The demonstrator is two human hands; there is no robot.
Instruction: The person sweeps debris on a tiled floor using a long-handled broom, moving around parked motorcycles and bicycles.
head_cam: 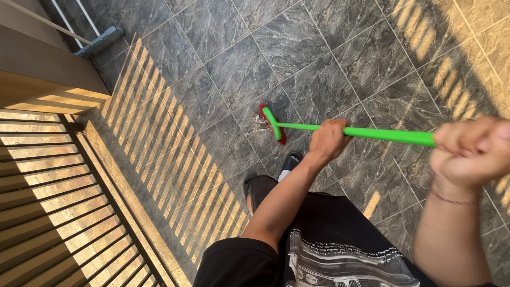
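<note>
Over the grey stone-tile floor point(329, 58), the person's left hand point(328, 139) is closed around the middle of a green broom handle point(372, 133), while the right hand point(470, 151) clenches its upper end, blurred. The red-bristled broom head point(272, 123) rests on the tiles beside some small debris point(259, 120), just ahead of a dark shoe point(290, 161).

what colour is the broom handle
Bright green, with red bristles on the broom; the head view shows it clearly, gripped by the left hand and right hand.

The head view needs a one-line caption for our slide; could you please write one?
Both hands, left hand and right hand, grip a green broom over grey floor tiles.
</note>
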